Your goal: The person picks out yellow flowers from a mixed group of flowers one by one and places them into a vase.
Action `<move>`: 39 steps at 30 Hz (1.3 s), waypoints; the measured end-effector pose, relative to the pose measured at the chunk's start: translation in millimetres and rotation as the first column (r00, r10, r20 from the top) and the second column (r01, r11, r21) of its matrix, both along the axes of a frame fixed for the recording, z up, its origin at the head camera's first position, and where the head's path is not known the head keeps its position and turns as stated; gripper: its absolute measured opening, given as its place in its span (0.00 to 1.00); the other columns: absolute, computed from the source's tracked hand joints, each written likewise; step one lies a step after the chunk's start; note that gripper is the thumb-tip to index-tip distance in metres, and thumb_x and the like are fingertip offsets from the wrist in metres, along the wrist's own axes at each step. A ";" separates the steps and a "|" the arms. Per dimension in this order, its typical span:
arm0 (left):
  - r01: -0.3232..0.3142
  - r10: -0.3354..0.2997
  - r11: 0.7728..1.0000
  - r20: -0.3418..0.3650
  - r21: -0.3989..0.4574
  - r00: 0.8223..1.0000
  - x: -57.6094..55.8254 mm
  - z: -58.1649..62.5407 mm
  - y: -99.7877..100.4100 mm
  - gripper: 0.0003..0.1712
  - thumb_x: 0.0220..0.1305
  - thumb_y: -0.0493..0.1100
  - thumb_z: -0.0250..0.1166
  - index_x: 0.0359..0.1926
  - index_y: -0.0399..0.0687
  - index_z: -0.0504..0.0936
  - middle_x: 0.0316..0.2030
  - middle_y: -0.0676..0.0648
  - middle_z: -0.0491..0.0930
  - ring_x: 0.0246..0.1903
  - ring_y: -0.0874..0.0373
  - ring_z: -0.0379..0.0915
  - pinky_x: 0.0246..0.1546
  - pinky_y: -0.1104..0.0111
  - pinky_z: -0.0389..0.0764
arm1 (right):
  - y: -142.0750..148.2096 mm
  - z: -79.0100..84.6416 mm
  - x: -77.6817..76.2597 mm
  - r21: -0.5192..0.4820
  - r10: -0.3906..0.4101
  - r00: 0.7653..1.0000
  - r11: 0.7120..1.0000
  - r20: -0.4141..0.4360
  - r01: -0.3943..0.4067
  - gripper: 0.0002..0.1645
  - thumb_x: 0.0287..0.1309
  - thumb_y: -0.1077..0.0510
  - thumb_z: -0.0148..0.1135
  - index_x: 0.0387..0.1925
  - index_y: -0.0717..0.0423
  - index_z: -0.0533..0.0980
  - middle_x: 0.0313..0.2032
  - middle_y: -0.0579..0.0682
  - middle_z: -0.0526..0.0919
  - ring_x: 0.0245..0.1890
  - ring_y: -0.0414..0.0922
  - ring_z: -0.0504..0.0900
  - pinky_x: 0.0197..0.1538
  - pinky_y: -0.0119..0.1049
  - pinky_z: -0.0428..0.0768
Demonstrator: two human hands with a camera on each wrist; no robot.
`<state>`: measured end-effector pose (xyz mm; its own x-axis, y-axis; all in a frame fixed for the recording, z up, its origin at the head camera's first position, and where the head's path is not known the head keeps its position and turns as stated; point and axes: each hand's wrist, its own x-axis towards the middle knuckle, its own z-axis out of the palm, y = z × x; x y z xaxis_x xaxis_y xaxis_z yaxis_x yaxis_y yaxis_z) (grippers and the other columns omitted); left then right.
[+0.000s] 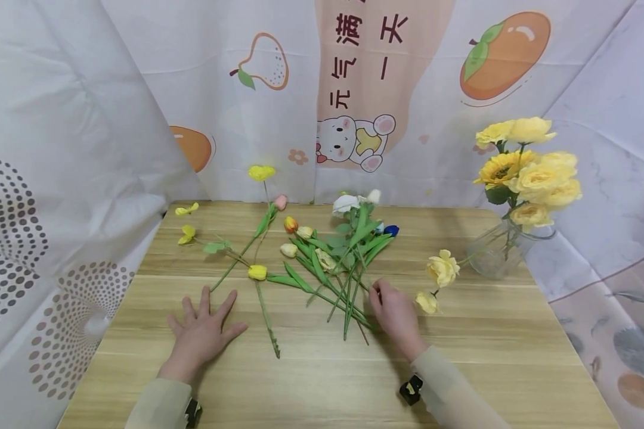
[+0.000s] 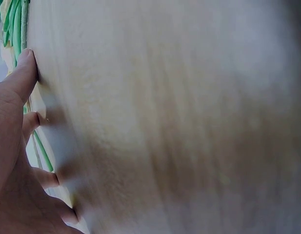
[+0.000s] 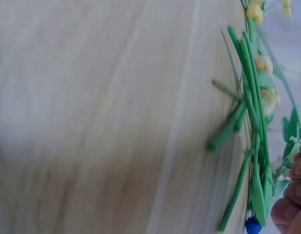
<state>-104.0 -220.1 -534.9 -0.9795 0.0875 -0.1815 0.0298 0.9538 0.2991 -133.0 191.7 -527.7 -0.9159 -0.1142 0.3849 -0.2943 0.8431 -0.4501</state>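
Note:
My left hand (image 1: 201, 333) rests on the table (image 1: 306, 387) with its fingers spread, left of a thin green stem (image 1: 267, 325). Curled fingers of my right hand (image 1: 396, 313) pinch a flower stem at the right side of the pile; most of that stem is hidden. The pile holds a white rose (image 1: 346, 205), a blue tulip (image 1: 391, 230), an orange tulip (image 1: 291, 224) and pale tulips (image 1: 288, 249) with crossing green stems (image 3: 255, 102). A yellow tulip (image 1: 257, 272) points left from it. In the left wrist view, the left thumb (image 2: 24, 73) touches the tabletop.
A clear glass vase (image 1: 488, 256) with yellow flowers (image 1: 547, 179) stands at the back right. Two yellow blooms (image 1: 442, 268) hang low from it beside the right hand. A pink tulip (image 1: 281, 202) and small yellow flowers (image 1: 186, 234) lie back left. A printed curtain (image 1: 279, 119) hangs behind.

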 end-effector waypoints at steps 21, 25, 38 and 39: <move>-0.001 0.001 1.000 0.016 0.006 1.000 -0.7 0.6 1.2 0.49 0.66 0.77 0.55 0.80 0.64 0.57 0.78 0.24 0.36 0.69 0.10 0.27 0.53 0.15 0.29 | 60.8 -15.6 10.7 0.055 -0.113 0.964 0.990 -0.243 0.130 0.05 0.60 0.70 0.66 0.34 0.68 0.76 0.19 0.58 0.79 0.13 0.52 0.74 0.15 0.49 0.71; -0.004 0.004 1.000 0.014 0.003 1.000 -1.1 0.2 0.9 0.49 0.65 0.77 0.55 0.80 0.63 0.57 0.78 0.25 0.36 0.69 0.10 0.27 0.53 0.15 0.29 | 67.7 -17.3 14.4 0.090 -0.172 0.969 0.978 -0.177 0.190 0.05 0.63 0.68 0.63 0.33 0.68 0.76 0.18 0.59 0.78 0.11 0.52 0.73 0.12 0.49 0.69; -0.007 0.007 1.000 0.017 0.013 1.000 0.6 0.1 0.4 0.49 0.65 0.77 0.54 0.80 0.63 0.57 0.78 0.25 0.36 0.69 0.09 0.27 0.53 0.15 0.28 | 78.8 -11.6 19.6 0.175 -0.255 0.966 0.954 0.042 0.245 0.10 0.66 0.67 0.58 0.28 0.69 0.75 0.15 0.59 0.75 0.12 0.55 0.76 0.13 0.50 0.73; -0.008 0.007 1.000 0.016 0.013 1.000 0.4 -0.4 0.1 0.49 0.65 0.77 0.54 0.80 0.63 0.57 0.78 0.25 0.35 0.69 0.09 0.27 0.53 0.15 0.28 | 79.3 -9.3 19.7 0.173 -0.253 0.966 0.955 0.057 0.240 0.10 0.66 0.67 0.58 0.28 0.69 0.75 0.16 0.60 0.76 0.12 0.55 0.76 0.14 0.49 0.74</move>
<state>-103.6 -220.0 -535.3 -0.9772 0.0825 -0.1958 0.0178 0.9501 0.3115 -113.4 271.0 -536.9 -0.9497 0.0634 0.3065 -0.0378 0.9489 -0.3132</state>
